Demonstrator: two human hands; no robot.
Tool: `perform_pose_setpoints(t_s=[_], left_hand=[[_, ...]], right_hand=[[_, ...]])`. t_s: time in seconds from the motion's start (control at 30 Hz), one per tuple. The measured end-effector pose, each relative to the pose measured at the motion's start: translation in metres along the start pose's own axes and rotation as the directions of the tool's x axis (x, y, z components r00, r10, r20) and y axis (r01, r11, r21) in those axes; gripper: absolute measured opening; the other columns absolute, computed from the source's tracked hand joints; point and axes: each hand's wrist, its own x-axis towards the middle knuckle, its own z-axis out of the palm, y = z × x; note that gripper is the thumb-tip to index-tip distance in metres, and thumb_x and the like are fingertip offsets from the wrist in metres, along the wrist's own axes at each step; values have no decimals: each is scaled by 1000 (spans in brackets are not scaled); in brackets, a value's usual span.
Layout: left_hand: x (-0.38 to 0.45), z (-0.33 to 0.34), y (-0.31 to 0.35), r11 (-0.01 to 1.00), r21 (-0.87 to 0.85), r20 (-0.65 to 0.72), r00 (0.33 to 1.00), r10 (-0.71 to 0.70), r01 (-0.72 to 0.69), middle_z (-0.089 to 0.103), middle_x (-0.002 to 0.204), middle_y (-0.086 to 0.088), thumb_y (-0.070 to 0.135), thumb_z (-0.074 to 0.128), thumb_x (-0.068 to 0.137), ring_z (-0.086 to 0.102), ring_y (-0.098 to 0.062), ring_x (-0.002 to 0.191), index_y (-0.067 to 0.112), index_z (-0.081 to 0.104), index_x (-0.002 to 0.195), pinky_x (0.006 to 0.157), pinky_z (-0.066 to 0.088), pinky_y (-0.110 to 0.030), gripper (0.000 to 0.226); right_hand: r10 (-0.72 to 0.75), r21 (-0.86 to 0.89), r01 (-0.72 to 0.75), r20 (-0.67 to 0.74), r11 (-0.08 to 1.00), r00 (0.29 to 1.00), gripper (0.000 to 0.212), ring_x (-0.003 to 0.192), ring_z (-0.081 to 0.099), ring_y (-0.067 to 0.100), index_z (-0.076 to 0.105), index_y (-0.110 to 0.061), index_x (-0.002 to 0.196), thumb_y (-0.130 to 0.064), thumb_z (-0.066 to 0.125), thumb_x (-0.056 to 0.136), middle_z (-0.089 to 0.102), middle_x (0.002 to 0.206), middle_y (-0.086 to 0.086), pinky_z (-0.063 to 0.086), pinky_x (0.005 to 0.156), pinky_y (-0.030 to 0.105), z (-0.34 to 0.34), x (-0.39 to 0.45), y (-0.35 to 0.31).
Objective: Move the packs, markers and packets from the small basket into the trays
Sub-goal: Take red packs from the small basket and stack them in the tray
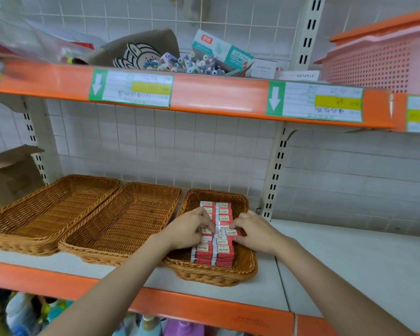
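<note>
While both hands sit over the small wicker basket, the left hand and right hand pinch red-and-white packs, rows running away from the person.

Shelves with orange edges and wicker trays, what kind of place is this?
Most likely a small shop's stationery aisle. The orange shelf edge carries price labels, a box marked staples sits above, and red packs are stacked in a wicker tray.

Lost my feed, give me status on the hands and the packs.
Both hands in right wicker tray. Left hand and right hand each pinching red packs. Other two trays bare. Nothing blocking.
</note>
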Motion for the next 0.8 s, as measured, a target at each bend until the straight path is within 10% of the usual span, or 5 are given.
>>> perform_pose_setpoints(t_s=[0.37,0.8], left_hand=[[9,-6,-2,944,313,-122,990,-71,107,58,122,5,38,59,92,55,-14,110,22,61,122,83,49,-28,35],[10,12,-3,968,222,-238,969,-65,120,55,117,2,27,55,94,58,-16,101,16,62,115,82,50,-27,25]], right_hand=[[109,189,-81,-147,979,983,36,103,50,15,48,-10,132,-21,51,98,42,119,1,47,86,23,14,10,-12],[175,131,-154,-169,979,970,29,101,53,18,48,-14,127,-21,48,99,40,125,2,51,85,30,24,18,-20]])
